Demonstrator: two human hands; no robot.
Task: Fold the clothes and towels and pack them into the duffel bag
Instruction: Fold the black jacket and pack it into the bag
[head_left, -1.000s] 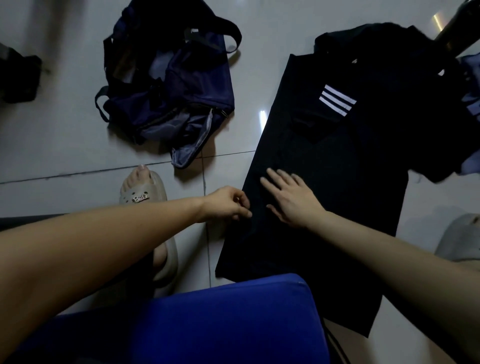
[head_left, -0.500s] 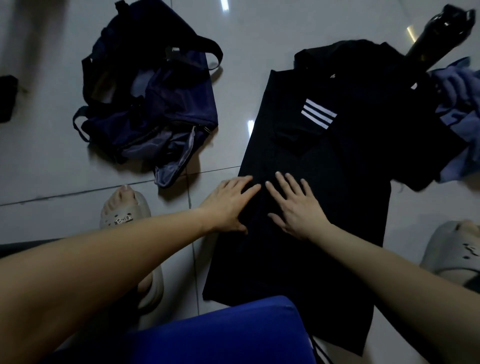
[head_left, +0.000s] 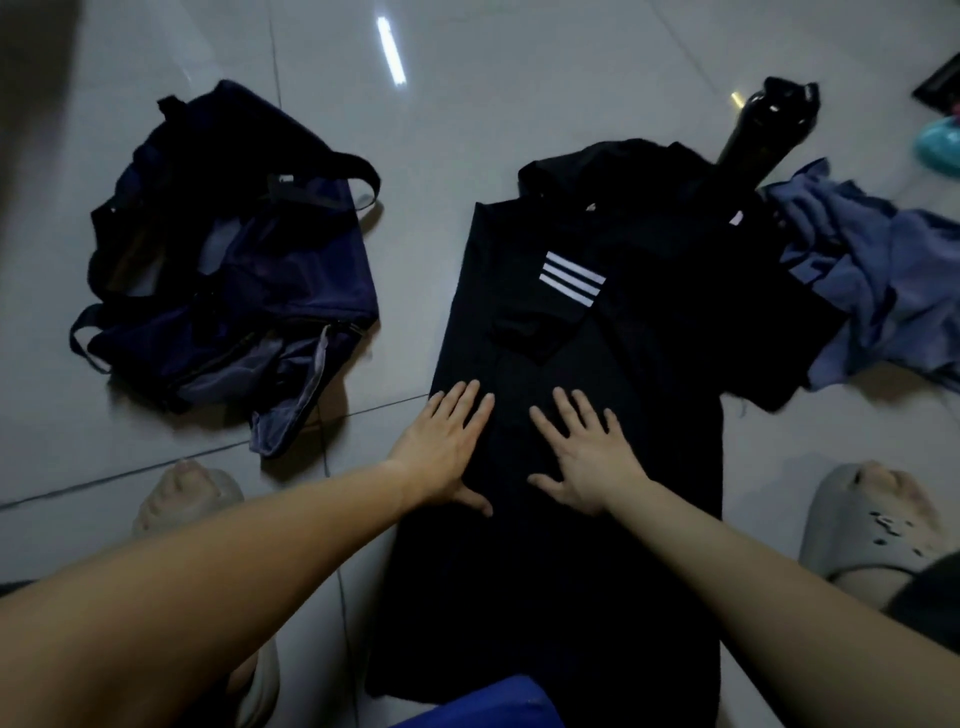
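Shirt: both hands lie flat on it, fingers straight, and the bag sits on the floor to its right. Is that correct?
Not quite. The bag sits on the floor to the left of the shirt, not to its right, as the head view shows. The rest holds: the left hand and the right hand both lie flat on the shirt, fingers straight.

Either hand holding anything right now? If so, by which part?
Nothing held. Left hand and right hand lie flat, fingers straight, on the black shirt.
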